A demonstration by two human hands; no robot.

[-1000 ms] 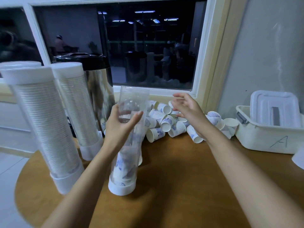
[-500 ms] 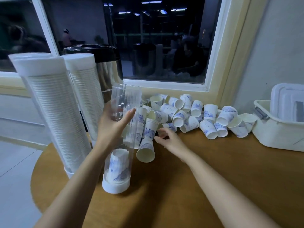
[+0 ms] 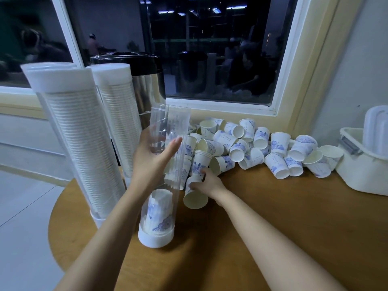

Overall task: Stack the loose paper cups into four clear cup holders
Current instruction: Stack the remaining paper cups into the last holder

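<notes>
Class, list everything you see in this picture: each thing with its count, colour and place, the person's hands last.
full holders: two, clear with white caps, table's left.
part-filled holder: one, clear with white base, table's middle.
loose cups: many, white with blue print, piled below the window.
lying cup: one, white, pile's near edge.
urn: one, steel with black lid, behind the holders.
tub: one, white, right edge.
table: one, brown, under everything.
left hand: one, grips the part-filled holder.
right hand: one, grips the lying cup.
</notes>
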